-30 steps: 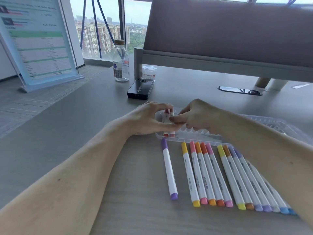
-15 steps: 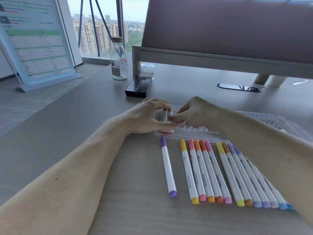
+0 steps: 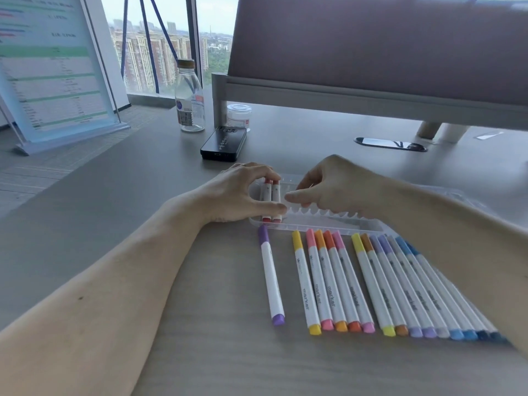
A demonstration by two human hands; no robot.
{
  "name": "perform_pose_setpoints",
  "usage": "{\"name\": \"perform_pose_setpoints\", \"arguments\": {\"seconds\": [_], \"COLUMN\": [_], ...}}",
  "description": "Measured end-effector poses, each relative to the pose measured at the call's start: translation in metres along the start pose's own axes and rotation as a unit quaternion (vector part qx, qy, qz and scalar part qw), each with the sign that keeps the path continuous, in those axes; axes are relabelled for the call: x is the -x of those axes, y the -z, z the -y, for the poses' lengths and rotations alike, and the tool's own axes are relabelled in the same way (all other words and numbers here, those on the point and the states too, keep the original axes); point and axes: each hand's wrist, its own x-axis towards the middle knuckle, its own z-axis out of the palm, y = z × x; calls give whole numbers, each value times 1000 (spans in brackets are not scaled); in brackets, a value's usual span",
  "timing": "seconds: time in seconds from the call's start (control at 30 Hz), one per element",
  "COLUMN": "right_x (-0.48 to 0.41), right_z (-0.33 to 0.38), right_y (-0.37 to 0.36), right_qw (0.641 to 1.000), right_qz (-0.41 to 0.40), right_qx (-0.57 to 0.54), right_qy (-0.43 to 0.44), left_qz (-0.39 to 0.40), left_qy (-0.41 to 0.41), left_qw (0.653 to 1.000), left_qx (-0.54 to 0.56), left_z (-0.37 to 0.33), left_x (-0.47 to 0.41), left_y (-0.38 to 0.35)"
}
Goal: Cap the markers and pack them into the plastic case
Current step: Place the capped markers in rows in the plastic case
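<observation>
Left hand [image 3: 237,195] pinches two red-capped white markers [image 3: 271,195] seated at left end of clear plastic case [image 3: 328,224] on grey counter [image 3: 143,181]. Right hand [image 3: 337,190] loosely curled, empty, just beside. Other capped markers [image 3: 343,281] lie before case.

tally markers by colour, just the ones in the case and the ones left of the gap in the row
red markers, in the plastic case: 2
purple marker: 1
yellow marker: 1
pink markers: 2
orange markers: 2
total: 8
</observation>
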Motion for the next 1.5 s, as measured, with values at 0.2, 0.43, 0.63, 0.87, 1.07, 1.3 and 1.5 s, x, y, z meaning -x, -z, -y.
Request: {"name": "perform_pose_setpoints", "arguments": {"seconds": [0.2,0.43,0.63,0.87,1.07,1.3,1.5], "right_x": [26,53,65,67,65,63,58], "right_z": [-13,-30,-38,-41,-37,-38,-24], "right_y": [12,35,46,42,38,36,24], "right_qw": [998,993,983,979,976,980,991], "right_qz": [1,22,63,91,85,64,50], "right_qx": [63,111,160,168,188,178,128], "right_qy": [-12,-35,-67,-72,-73,-60,-5], "left_qz": [3,-6,-13,-20,-18,-17,-19], "left_qy": [-10,-16,-25,-36,-40,-40,-42], "left_qw": [1000,1000,999,999,999,999,998], "left_qx": [16,24,28,34,32,32,32], "left_z": [4,4,4,7,11,12,10], "left_x": [-2,-2,-3,-6,-8,-8,-7], "left_y": [-3,-6,-6,-8,-9,-8,-8]}}
